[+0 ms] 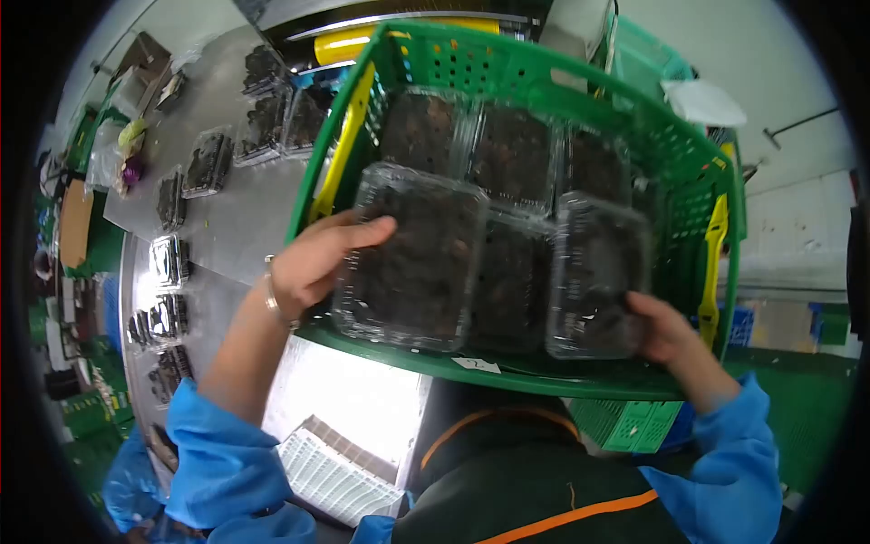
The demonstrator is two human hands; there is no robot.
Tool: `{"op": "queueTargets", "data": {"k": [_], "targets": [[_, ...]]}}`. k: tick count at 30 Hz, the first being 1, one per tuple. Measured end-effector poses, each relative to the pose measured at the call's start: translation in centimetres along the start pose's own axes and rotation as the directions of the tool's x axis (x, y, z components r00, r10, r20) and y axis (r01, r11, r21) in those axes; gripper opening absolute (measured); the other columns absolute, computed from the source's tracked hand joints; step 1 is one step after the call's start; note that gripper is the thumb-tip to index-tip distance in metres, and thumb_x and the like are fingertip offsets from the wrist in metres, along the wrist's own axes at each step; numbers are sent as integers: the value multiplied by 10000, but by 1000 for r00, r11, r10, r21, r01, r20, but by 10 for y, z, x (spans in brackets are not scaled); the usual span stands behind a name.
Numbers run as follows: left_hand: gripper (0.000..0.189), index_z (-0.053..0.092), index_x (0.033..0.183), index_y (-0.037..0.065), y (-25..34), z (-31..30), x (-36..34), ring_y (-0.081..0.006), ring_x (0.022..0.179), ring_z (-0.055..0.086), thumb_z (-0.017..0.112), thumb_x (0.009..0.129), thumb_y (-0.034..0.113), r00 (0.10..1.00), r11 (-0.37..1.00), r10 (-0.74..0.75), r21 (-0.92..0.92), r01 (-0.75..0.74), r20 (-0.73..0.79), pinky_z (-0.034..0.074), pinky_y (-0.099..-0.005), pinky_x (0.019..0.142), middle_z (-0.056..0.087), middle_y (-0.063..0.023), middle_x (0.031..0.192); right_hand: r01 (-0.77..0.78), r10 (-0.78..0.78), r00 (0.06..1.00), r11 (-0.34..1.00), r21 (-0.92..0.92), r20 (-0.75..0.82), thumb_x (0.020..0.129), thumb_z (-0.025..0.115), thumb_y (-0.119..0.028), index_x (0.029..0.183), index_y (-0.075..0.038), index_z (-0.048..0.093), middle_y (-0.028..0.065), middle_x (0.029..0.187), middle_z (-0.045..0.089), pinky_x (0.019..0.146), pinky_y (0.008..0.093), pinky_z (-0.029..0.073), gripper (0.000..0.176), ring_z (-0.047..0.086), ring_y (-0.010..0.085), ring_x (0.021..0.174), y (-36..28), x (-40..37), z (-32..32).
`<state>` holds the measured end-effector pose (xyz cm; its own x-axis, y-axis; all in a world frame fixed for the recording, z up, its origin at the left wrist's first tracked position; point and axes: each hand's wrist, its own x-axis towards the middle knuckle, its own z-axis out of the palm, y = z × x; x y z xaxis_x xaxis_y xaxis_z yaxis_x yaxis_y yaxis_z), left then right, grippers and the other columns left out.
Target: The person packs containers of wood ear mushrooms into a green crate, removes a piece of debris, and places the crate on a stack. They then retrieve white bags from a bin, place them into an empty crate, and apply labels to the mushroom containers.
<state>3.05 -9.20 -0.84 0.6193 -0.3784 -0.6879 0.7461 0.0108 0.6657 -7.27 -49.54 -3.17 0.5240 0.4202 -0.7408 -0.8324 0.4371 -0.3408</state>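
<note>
Beside a steel table point(227, 222), two clear packs point(417, 263) are pinched at outer long edges by left hand point(326, 258) and right hand point(668, 333).

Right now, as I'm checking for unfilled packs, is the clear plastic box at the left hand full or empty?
Not empty: dark contents show across the clear plastic box; brim-full or not, I cannot tell.

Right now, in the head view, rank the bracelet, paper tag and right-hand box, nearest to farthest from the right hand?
1. Right-hand box: touching the right hand.
2. Paper tag: left, on the basket's near rim.
3. Bracelet: far left, beyond the tag.
</note>
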Motion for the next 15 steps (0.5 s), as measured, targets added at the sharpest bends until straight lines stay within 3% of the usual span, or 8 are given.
{"op": "queueTargets", "data": {"k": [6,7,9,10,11,13,14,15], "targets": [[500,414,1229,-57,-3,4,-3,-139,1053,501,599,839,196,962,902,207,417,-118,-178,399,-275,883,534,-98,1153,14,-24,979,999,-52,-201,817,600,-213,1298,-45,324,127,1258,439,911,437,425,580,443,274,1155,2,-20,-29],[500,407,1236,-57,-6,6,-6,-155,1044,513,592,839,184,888,740,413,643,-198,-202,405,-274,881,540,-122,1145,0,-10,979,999,-45,-202,817,600,-213,1298,-45,324,127,1258,439,911,437,425,580,443,274,1155,3,-15,-25],[500,392,1250,-57,-12,11,-20,-189,1027,538,578,840,160,657,260,750,946,-192,-73,416,-271,879,552,-170,1129,-343,44,865,779,-525,-500,842,572,-259,1336,-41,246,126,1320,365,907,440,425,631,409,284,1182,7,-3,-5],[477,407,1245,-47,-6,17,-39,-189,1034,535,573,842,147,647,379,747,898,-223,-154,410,-279,891,549,-167,1137,-310,-55,885,673,-671,-463,861,542,-320,1217,-9,445,143,1147,531,829,409,467,482,513,275,1067,12,0,7],[455,421,1240,-38,2,23,-59,-190,1041,533,567,844,135,631,484,740,836,-258,-234,405,-286,903,545,-164,1145,-318,-46,885,669,-672,-464,861,542,-320,1217,-9,445,143,1147,531,829,409,467,482,513,275,1067,5,1,10],[427,431,1234,-35,-4,-2,-107,-196,1048,526,550,858,129,480,578,760,794,-189,-439,404,-298,911,537,-157,1152,-382,48,918,-162,-910,-394,870,525,-345,920,10,630,117,803,637,710,354,492,373,613,261,815,-10,8,16],[411,435,1231,-33,-23,-34,-132,-200,1049,523,539,868,129,364,637,752,746,-192,-549,402,-292,912,530,-155,1157,-409,-64,912,-83,-909,-404,877,513,-350,667,14,638,74,561,591,574,291,477,438,605,204,586,-9,7,18],[396,439,1228,-32,-50,-75,-157,-205,1050,520,528,877,129,244,690,723,692,-210,-647,400,-286,913,523,-152,1163,-416,-69,909,-88,-905,-411,877,513,-350,667,14,638,74,561,591,574,291,477,438,605,204,586,-12,6,27]]}}
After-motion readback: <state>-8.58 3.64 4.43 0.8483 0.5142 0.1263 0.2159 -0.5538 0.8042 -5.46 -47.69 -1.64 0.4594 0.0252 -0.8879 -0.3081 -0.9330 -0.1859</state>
